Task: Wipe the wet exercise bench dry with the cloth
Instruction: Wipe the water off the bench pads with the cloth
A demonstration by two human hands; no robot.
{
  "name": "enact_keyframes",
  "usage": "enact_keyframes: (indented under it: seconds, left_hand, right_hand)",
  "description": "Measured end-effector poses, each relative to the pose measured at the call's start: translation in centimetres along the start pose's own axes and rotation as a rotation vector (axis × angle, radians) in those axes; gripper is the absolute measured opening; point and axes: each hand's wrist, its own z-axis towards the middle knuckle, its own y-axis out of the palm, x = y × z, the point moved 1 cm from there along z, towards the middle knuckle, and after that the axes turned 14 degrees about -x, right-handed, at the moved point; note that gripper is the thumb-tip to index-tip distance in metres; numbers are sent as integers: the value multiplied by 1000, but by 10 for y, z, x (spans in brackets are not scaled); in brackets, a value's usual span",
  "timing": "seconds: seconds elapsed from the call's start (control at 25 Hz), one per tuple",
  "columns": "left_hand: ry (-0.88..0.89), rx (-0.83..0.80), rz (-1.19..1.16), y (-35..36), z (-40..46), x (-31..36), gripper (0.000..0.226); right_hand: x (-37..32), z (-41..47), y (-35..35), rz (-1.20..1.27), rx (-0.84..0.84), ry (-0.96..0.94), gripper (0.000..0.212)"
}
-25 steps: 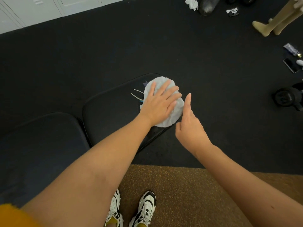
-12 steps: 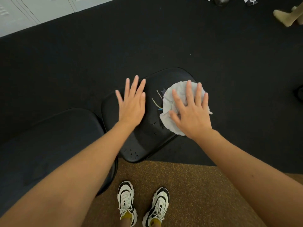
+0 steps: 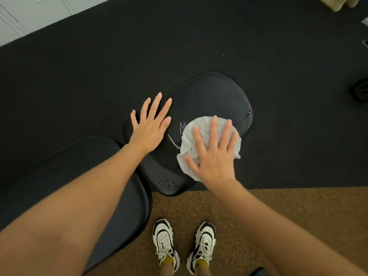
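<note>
2 hands flat | R hand (image 3: pixel 214 156) on cloth (image 3: pixel 207 128) | bench (image 3: pixel 217 92) axis prob. upper-right

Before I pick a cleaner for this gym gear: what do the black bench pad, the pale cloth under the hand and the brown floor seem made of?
Black bench pad: likely vinyl or faux leather, smooth with a slight sheen; droplets bead on it. Pale grey-white cloth: soft woven fabric, matte, crumpled, with loose threads at its edge. Speckled brown floor: probably granulated rubber, grainy and matte.
</note>
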Motion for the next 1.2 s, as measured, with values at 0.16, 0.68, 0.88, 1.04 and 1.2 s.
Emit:
enact_keyframes:
  seconds: [0.16,0.68,0.88,1.04,1.2]
  left_hand:
    - [35,-22,-45,1,1,-4,49]
    - [66,-15,-48,1,4,-7,49]
    - [73,-21,-48,1,3,-7,50]
    - [76,-15,-47,2,4,-8,51]
    - [86,-11,-41,2,3,-10,51]
  right_hand:
    - [40,44,-18,-8,145,82,73]
    - [41,94,-35,18,148,164,85]
    - [28,63,-24,121,203,355,83]
    - [11,35,-13,134,125,393,90]
    - [31,67,-28,88,110,351,101]
